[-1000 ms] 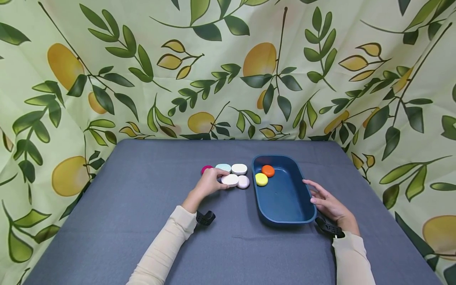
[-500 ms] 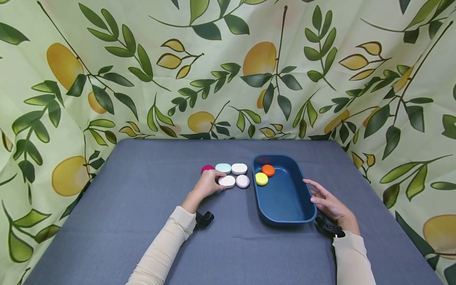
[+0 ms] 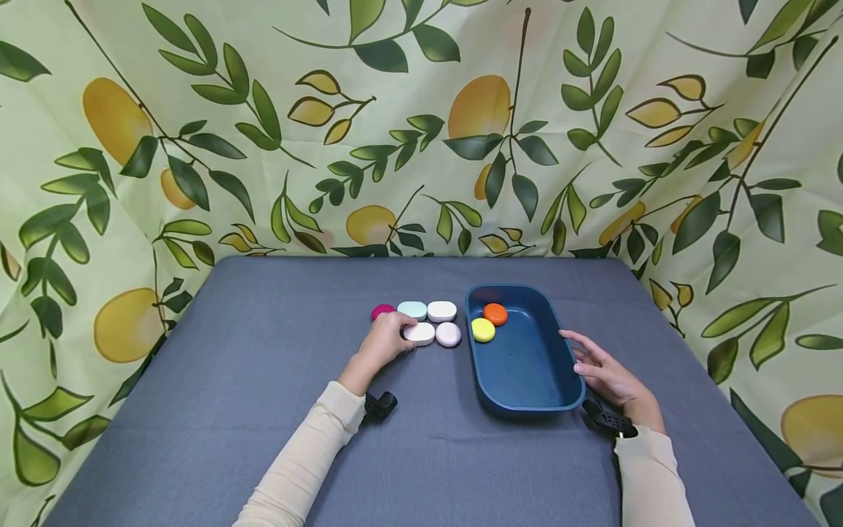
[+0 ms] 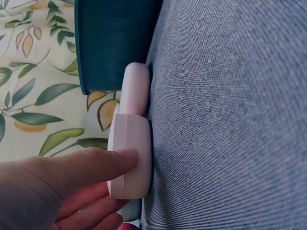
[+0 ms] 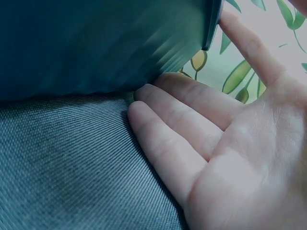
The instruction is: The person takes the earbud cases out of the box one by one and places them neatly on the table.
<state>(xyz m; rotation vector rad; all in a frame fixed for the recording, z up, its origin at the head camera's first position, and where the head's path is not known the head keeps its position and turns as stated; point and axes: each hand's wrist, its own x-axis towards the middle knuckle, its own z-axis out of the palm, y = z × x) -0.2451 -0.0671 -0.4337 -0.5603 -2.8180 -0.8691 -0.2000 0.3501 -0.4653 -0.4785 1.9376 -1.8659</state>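
My left hand pinches a white oval soap bar by its left end; in the left wrist view the thumb presses the near side of this soap bar, which lies flat on the cloth. To its right sits a round lilac soap. Behind these are a pale mint oval soap, another white oval soap and a magenta round soap, partly hidden by the hand. My right hand rests its extended fingers against the right side of a blue plastic tub.
Inside the tub, near its left wall, lie an orange round soap and a yellow round soap. The table wears a grey-blue cloth. A leaf-and-lemon patterned curtain hangs behind and along the sides.
The white oval soap bar in my left hand has shifted slightly left, below the mint one, within the first half second. The right hand and the tub have stayed put.
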